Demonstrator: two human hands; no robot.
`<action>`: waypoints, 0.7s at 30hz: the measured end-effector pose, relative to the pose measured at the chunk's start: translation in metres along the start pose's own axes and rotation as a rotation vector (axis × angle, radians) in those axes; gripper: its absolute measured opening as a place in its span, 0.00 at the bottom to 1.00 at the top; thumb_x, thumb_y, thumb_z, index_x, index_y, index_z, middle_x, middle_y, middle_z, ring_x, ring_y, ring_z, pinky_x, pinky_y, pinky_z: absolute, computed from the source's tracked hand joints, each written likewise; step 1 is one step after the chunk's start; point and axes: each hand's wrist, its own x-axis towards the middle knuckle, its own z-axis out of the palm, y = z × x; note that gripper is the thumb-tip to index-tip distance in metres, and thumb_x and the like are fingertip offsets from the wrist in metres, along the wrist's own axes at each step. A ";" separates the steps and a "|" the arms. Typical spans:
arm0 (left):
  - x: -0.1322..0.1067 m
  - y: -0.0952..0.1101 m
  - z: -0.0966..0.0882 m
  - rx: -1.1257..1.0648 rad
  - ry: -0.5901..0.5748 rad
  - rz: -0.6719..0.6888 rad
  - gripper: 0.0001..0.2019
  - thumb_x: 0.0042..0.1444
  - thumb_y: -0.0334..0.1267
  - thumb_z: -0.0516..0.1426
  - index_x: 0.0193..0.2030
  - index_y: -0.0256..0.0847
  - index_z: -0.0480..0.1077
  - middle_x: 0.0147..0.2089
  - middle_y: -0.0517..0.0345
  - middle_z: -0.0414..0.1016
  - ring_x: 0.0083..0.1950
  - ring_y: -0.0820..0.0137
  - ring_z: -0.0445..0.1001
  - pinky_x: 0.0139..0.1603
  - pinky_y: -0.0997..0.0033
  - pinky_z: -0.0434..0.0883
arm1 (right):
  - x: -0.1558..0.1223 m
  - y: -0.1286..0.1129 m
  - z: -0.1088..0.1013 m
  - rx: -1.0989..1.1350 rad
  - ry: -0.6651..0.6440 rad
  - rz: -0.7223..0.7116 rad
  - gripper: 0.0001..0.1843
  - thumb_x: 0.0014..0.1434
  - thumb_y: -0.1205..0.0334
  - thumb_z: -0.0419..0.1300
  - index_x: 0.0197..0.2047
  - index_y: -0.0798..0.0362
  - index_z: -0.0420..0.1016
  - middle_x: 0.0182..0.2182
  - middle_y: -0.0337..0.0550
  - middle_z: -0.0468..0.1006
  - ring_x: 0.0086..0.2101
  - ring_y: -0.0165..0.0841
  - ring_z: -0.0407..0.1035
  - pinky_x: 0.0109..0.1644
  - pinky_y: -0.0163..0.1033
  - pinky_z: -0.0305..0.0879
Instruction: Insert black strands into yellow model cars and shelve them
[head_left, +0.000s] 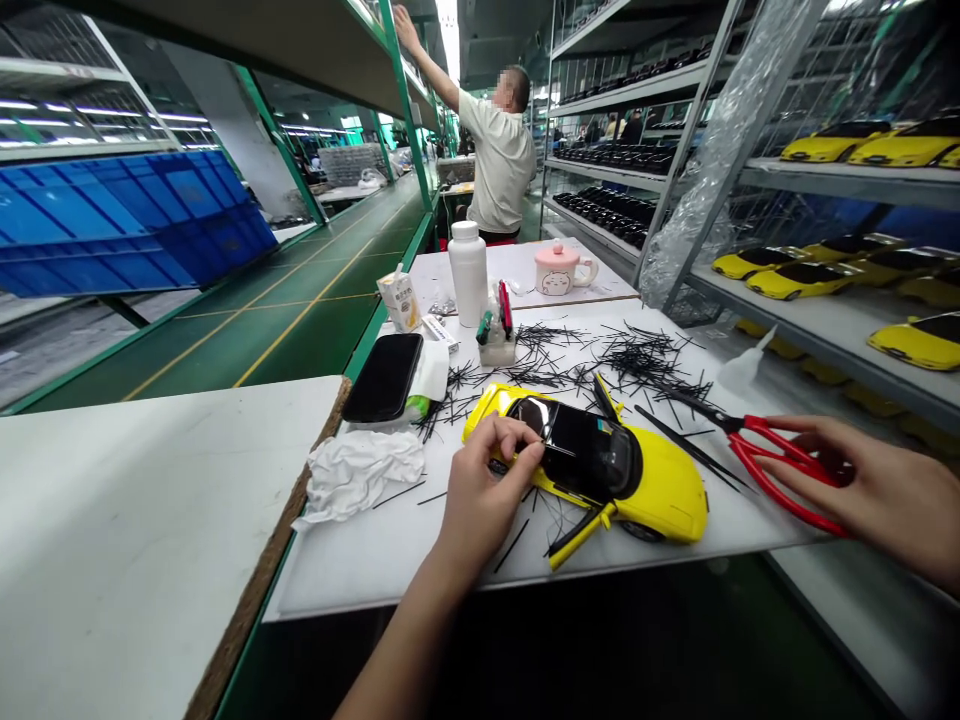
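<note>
A yellow model car (664, 478) with a black roof lies on the white foam-covered table, both side doors swung out. My left hand (487, 480) is over the car's near side by the roof edge, thumb and forefinger pinched together. Whatever may be between those fingertips is too small to make out. My right hand (870, 480) is at the table's right edge, its fingers on the red handles of a pair of scissors (776, 455). The scissors' dark blades point left toward the far side of the car. Thin black strips (649, 350) are strewn behind and around the car.
Left of the car are crumpled white tissue (367, 470) and a black phone (384, 378). Behind stand a pen holder (496, 350), a white bottle (469, 275) and a pink-lidded mug (559, 270). A green conveyor (300, 290) runs left; racks (795, 300) hold yellow cars. A person (499, 160) reaches up ahead.
</note>
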 end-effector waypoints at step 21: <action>-0.005 -0.006 -0.005 0.380 0.004 0.212 0.12 0.58 0.29 0.52 0.27 0.43 0.51 0.31 0.65 0.72 0.35 0.73 0.73 0.69 0.50 0.47 | 0.063 -0.092 -0.002 0.726 -0.001 -0.112 0.13 0.61 0.53 0.56 0.46 0.49 0.62 0.35 0.45 0.79 0.30 0.33 0.74 0.29 0.35 0.68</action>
